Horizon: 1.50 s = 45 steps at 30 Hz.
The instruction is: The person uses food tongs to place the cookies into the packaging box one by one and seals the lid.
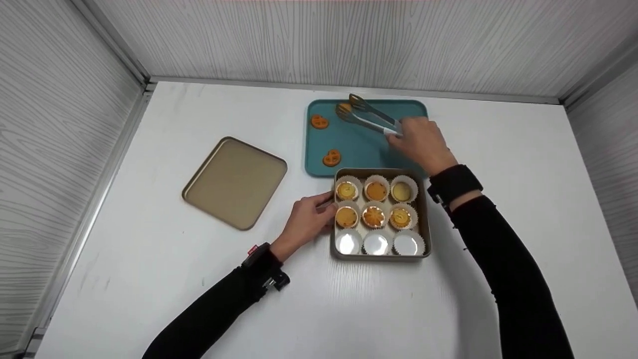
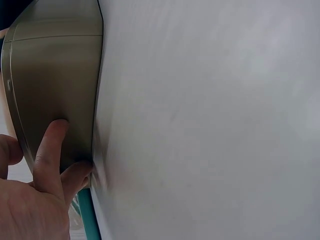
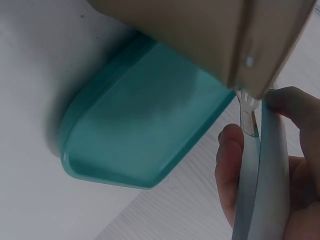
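My right hand (image 1: 421, 144) grips a pair of tongs (image 3: 272, 165) by the white handles. The tongs' spread metal tips are over the back left of a teal tray (image 1: 369, 144), one of them over a brown cookie there. Two pretzel-shaped cookies, one at the left edge (image 1: 319, 121) and one nearer the front (image 1: 332, 158), lie on the tray. My left hand (image 1: 306, 222) touches the left side of a gold tin box (image 1: 381, 258), its index finger extended against the wall. Small round pastries (image 1: 374, 216) in white paper cups fill the box's back and middle rows; the front cups (image 1: 377, 243) show bare white insides.
A flat gold lid (image 1: 237, 182) lies on the white table (image 1: 309, 304) to the left of the box. The box stands directly in front of the teal tray. Grey wood-patterned panels (image 1: 279, 42) border the table at the back and both sides.
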### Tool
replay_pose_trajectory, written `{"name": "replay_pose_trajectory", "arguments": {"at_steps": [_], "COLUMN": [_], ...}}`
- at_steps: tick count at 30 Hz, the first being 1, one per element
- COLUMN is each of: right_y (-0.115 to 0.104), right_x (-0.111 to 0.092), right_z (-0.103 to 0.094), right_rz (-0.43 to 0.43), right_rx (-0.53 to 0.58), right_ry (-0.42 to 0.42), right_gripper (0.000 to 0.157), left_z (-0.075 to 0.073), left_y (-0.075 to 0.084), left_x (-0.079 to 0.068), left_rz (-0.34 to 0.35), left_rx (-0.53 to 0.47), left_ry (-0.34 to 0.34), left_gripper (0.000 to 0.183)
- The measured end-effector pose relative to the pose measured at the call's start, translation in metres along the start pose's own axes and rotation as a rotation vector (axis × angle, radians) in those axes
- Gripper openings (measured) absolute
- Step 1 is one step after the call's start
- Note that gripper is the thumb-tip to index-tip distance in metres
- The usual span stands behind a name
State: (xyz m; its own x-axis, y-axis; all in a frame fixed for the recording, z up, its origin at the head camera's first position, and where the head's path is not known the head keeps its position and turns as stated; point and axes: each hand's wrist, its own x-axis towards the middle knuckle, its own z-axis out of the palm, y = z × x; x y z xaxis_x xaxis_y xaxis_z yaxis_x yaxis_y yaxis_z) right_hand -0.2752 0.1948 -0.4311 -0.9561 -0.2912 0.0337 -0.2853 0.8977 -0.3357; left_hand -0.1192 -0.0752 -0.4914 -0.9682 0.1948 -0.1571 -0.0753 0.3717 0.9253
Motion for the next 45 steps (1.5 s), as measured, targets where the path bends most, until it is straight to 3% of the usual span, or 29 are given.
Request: {"name": "replay_pose_trajectory", "arguments": {"at_steps": [9,16,38,45], "right_y": [-0.001,0.005,0.018,0.020], "right_x": [0.001,-0.001,-0.021,-0.029], "right_z": [0.004,0.005,0.009,0.007], "right_rz": [-0.045,-0.025,-0.075,-0.063], "right_rx": [-0.068,-0.045,-0.003,0.025], "right_ry": [0.047,0.015,0.075,0.057], "right_gripper": [0.038,0.035,0.031,0.029], "left_z": [0.002,0.001,0.000,0.000], "left_y": [-0.001,0.002,-0.002,-0.002], "left_x": [0.001,0.000,-0.001,-0.001], "left_rz": [0.022,0.009,0.034,0.030], "left_rx": [0.046,0.037,0.023,0.026], "left_ry": [0.004,0.000,0.011,0.021], "left_gripper": [0.046,0.046,0.047,0.046]}}
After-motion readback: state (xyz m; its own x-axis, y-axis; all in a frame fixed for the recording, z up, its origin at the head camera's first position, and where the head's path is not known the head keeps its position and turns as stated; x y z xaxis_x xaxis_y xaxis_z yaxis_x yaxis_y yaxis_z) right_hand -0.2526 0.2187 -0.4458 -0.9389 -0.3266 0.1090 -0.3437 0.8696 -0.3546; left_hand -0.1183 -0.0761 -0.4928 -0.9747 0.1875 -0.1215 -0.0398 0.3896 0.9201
